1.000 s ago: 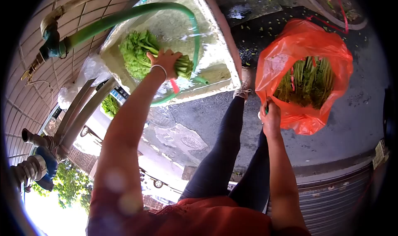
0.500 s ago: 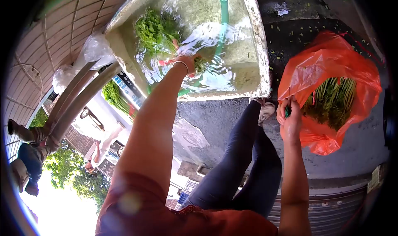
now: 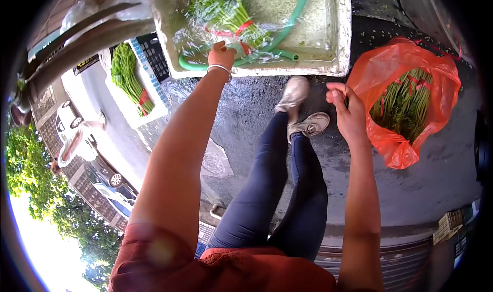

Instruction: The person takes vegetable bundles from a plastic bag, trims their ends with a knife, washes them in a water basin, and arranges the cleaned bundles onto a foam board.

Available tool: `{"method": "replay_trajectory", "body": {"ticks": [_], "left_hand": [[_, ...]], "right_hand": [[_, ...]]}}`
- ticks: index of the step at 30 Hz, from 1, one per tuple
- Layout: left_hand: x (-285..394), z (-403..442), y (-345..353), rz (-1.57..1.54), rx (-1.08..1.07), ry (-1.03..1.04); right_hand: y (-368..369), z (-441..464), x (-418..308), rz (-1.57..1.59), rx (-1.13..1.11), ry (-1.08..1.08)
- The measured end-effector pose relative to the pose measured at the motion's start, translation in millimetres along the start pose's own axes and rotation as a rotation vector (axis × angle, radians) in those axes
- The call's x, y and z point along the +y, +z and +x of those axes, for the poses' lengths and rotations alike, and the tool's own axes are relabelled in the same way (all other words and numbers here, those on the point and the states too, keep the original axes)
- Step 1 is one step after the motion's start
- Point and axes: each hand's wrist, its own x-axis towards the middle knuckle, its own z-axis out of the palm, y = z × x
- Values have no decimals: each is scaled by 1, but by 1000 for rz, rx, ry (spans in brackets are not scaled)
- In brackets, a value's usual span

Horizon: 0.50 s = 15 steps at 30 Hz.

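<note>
A bunch of leafy greens [image 3: 233, 17], its stems bound with red tape, lies in the water of a pale, rough-walled tub [image 3: 345, 33]. Just below its stems, near the tub's front edge, is my left hand [image 3: 222, 57], holding nothing, its fingers loosely bent and apart. A green hose [image 3: 295, 20] runs down into the water and curves along the near side. My right hand [image 3: 350, 112] is held in front of an orange plastic bag [image 3: 400, 156], fingers curled in with the thumb against them. Whatever it grips is hidden. More tied green bunches [image 3: 405, 104] fill the bag.
Left of the tub, another tied bunch [image 3: 128, 76] rests on a white surface beside a black crate [image 3: 151, 56]. Metal poles [image 3: 97, 38] stick out there. My shoes [image 3: 310, 123] stand on wet dark ground. Parked cars [image 3: 110, 174] are farther off.
My left hand has let go of the greens and come out of the water toward the near edge. My right hand has risen slightly leftward; the small green thing in it no longer shows. My view has shifted.
</note>
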Motion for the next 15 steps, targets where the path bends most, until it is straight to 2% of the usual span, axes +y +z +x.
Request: {"method": "replay_trajectory", "body": {"ticks": [1,4,5,6,7,8,10,11,12,13,15], "left_hand": [[-15,13,-2,-114,-99,-80],[-8,12,-14,-205,-97,-161],[3,8,-19,-335,-136,-252],[4,11,-21,-466,-180,-343],[1,15,-20,-477,-186,-340],[-6,23,-17,-451,-261,-256],[-14,41,-9,-442,-338,-163],[-12,46,-5,-570,-354,-280],[-12,52,2,-699,-372,-402],[-14,56,8,-827,-388,-526],[-9,54,7,-915,-472,-532]], "right_hand": [[7,1,-4,-77,-38,-24],[44,21,0,-216,33,-249],[58,32,2,-298,66,-350],[72,39,-12,-394,56,-295],[88,55,-10,-399,68,-305],[105,73,-6,-443,109,-365],[138,106,-23,-632,107,-224],[151,124,-33,-638,28,-59],[164,146,-29,-704,25,-69],[178,169,-15,-774,127,-213],[195,195,-16,-862,36,-169]]}}
